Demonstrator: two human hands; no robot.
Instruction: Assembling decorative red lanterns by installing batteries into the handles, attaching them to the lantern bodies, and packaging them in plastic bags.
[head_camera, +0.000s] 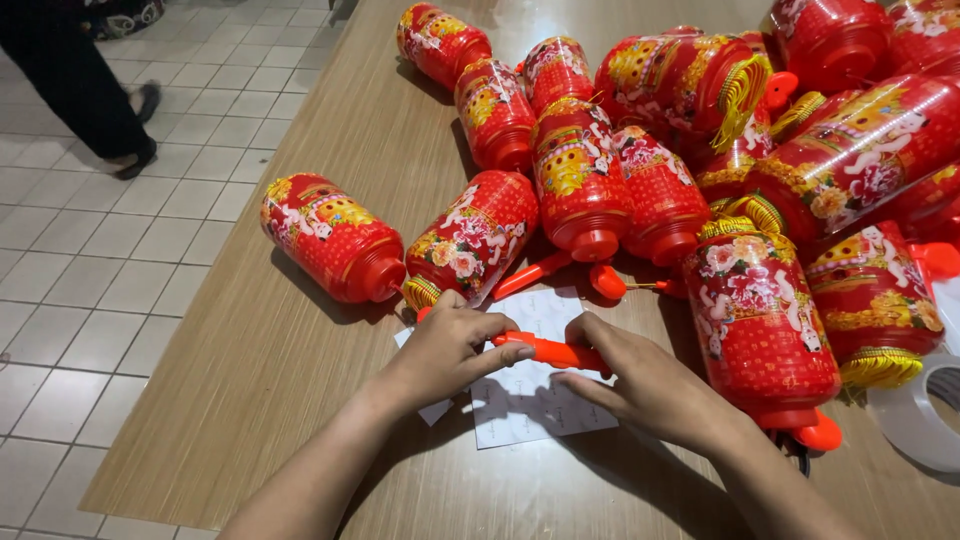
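My left hand (447, 352) and my right hand (640, 385) both grip one thin orange plastic handle stick (550, 351), held level just above a white sheet of paper (530, 405) on the wooden table (300, 400). The left fingers pinch the stick's left end, while the right fingers wrap around its right end. Just beyond the hands lies a red lantern with flower print (472, 240), and another red lantern (757, 322) rests beside my right hand.
Several more red and gold plastic lanterns (680, 90) are heaped across the far right of the table. One lantern (330, 237) lies apart at the left. A roll of clear tape (915, 415) sits at the right edge. A person's legs (75, 85) stand on the tiled floor, far left.
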